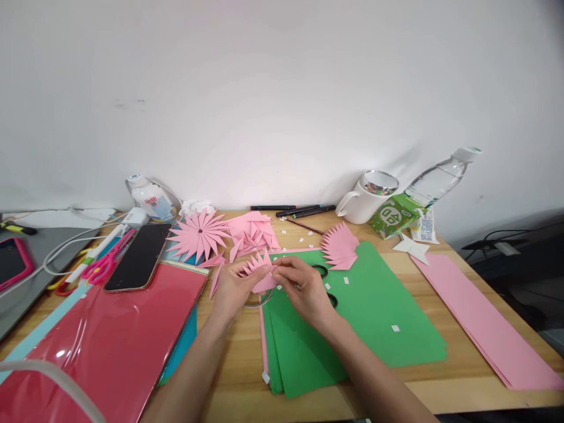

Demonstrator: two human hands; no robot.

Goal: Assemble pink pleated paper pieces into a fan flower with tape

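Note:
A fan of folded pink paper points (258,267) is held between my two hands, above the left edge of the green paper sheets (365,317). My left hand (238,285) is closed on its left side, thumb on top. The fingers of my right hand (303,288) pinch at its right edge; what exactly lies between those fingertips is hidden. Black scissor handles (321,271) show behind my right hand on the green sheets. A roll of tape (259,302) lies partly under my left hand. Another pink paper fan (340,247) rests at the green sheets' far edge.
A finished pink paper wheel (200,233) and loose pink folded pieces (253,231) lie behind my hands. At left are a phone (140,257), pink scissors (108,258) and red sheets (114,335). A mug (368,197), green box (392,216) and tilted bottle (443,176) stand at right.

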